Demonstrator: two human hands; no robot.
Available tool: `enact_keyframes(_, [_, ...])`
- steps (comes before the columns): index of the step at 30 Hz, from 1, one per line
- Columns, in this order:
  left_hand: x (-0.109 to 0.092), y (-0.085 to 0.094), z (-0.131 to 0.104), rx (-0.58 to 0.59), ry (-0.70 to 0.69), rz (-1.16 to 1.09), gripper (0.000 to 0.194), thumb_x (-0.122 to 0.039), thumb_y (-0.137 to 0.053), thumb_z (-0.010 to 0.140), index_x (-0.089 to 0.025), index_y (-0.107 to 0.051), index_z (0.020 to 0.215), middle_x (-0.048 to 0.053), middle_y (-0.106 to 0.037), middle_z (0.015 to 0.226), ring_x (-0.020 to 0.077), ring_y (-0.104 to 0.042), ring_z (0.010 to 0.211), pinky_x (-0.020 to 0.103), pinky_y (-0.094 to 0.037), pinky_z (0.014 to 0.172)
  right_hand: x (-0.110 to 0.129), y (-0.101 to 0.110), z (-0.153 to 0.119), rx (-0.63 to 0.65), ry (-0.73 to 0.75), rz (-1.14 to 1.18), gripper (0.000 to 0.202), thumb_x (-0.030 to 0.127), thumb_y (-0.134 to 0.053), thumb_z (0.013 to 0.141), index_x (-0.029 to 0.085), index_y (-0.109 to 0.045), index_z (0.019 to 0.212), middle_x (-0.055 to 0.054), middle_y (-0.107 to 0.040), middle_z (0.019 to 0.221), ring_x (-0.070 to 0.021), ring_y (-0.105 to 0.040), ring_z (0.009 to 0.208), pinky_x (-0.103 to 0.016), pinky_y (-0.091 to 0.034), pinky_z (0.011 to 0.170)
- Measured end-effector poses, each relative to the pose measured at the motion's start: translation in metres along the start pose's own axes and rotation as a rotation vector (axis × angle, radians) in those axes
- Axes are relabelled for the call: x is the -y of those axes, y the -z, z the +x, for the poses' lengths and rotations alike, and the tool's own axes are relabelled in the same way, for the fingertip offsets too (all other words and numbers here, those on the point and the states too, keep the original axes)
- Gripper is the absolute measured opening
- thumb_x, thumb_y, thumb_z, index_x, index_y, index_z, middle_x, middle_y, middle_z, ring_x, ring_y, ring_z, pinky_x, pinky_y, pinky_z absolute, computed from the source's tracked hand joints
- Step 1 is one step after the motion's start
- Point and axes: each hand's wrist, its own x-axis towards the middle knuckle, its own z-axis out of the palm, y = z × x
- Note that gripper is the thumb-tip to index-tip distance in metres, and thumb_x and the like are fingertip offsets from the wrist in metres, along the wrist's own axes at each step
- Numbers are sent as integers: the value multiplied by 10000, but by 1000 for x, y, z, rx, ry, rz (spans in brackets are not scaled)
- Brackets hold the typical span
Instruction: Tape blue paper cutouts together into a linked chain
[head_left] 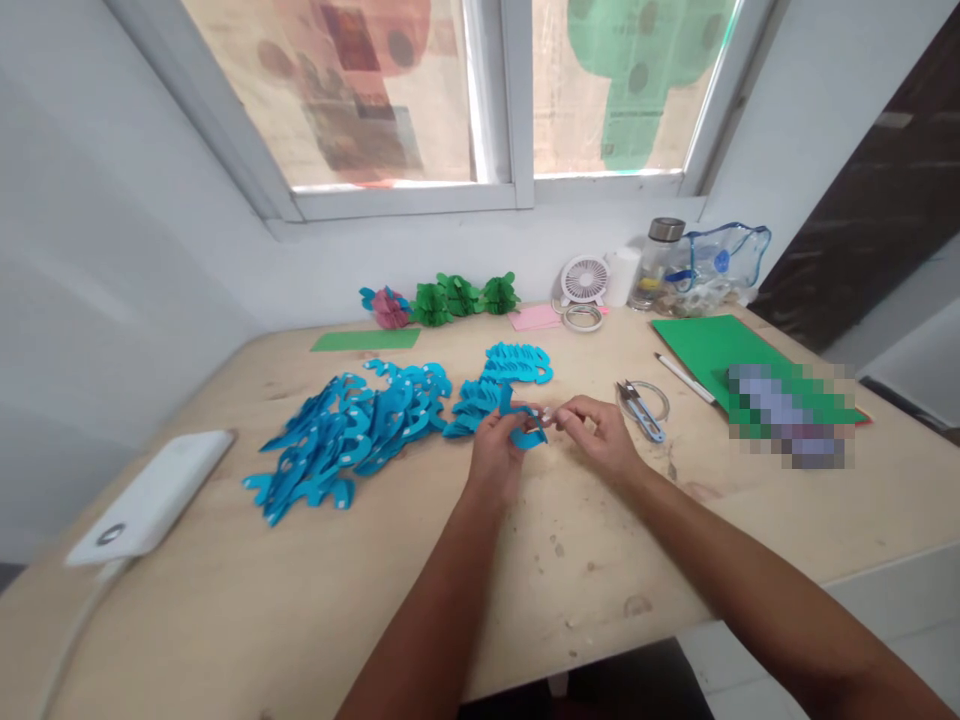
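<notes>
My left hand [501,452] is closed on a curved blue paper piece [529,438] above the middle of the wooden table. Just right of it, my right hand [592,432] pinches at a small whitish bit by the paper's edge; what exactly it holds is too small to name. Behind my left hand lie stacked blue cutouts [474,402], with another fanned blue stack [517,362] farther back. A large heap of blue paper cutouts [375,425] with small white squares on them spreads to the left.
Thread snips [642,412] lie on a wire ring right of my hands, near a pen [684,378] and green sheets [720,350]. A white device [154,498] sits left. Paper flowers [459,296], a small fan [585,280] and a bottle [658,265] stand along the wall.
</notes>
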Motion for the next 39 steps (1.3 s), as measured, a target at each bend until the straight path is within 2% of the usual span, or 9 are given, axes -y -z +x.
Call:
enact_keyframes(3, [-2, -1, -2, 20, 21, -24, 119, -227, -619, 610, -146, -600, 695, 55, -666, 729, 177, -634, 669, 278, -459, 595, -2, 2, 2, -103, -48, -6, 256, 336, -484, 820, 168, -633, 698, -37, -633, 667, -140, -525, 612, -257, -400, 595])
enact_keyframes(5, [-3, 0, -3, 33, 28, -31, 122, -233, -617, 615, -147, -599, 699, 61, -666, 733, 183, -634, 672, 285, -463, 594, -4, 2, 3, -123, -66, -1, 225, 332, -501, 805, 173, -632, 717, -32, -627, 658, -137, -511, 598, -255, -394, 580])
enact_keyframes(10, [-2, 0, -2, 51, 23, -41, 118, -217, -616, 616, -147, -600, 709, 59, -665, 724, 187, -636, 674, 283, -463, 585, -6, -1, 3, -69, -71, 44, 179, 300, -514, 784, 172, -638, 765, -36, -635, 708, -133, -512, 612, -254, -393, 582])
enact_keyframes(18, [4, -2, 0, 19, -26, -15, 119, -180, -645, 599, -143, -609, 707, 14, -642, 654, 136, -602, 632, 271, -456, 641, -9, -5, 3, -71, -114, 22, 124, 267, -556, 734, 176, -606, 666, -14, -586, 611, -124, -465, 570, -249, -366, 553])
enact_keyframes(25, [8, 0, 3, -46, -90, 109, 119, -172, -663, 589, -149, -611, 693, -11, -629, 603, 121, -593, 589, 226, -429, 573, -14, -6, 4, -53, -114, 22, 134, 275, -549, 732, 171, -570, 650, 2, -554, 585, -111, -455, 554, -241, -361, 554])
enact_keyframes(31, [7, -5, 2, -112, -67, 127, 187, -208, -683, 570, -145, -622, 734, -17, -623, 608, 132, -615, 569, 243, -457, 590, -17, -6, 5, -65, -153, 64, 130, 269, -553, 718, 167, -555, 638, 24, -504, 555, -96, -421, 525, -224, -339, 519])
enact_keyframes(36, [4, -4, 2, -212, -76, 187, 195, -226, -686, 569, -143, -630, 737, -28, -605, 599, 122, -610, 543, 243, -460, 587, -18, 0, 8, -136, -248, 176, 163, 311, -571, 720, 169, -549, 641, 41, -449, 533, -88, -387, 502, -218, -303, 482])
enact_keyframes(39, [4, -3, 2, -218, -106, 246, 164, -220, -672, 583, -137, -630, 717, -17, -619, 601, 121, -608, 547, 242, -465, 593, -17, 2, 9, -99, -256, 241, 178, 338, -581, 724, 170, -564, 670, 32, -480, 565, -94, -414, 526, -221, -317, 498])
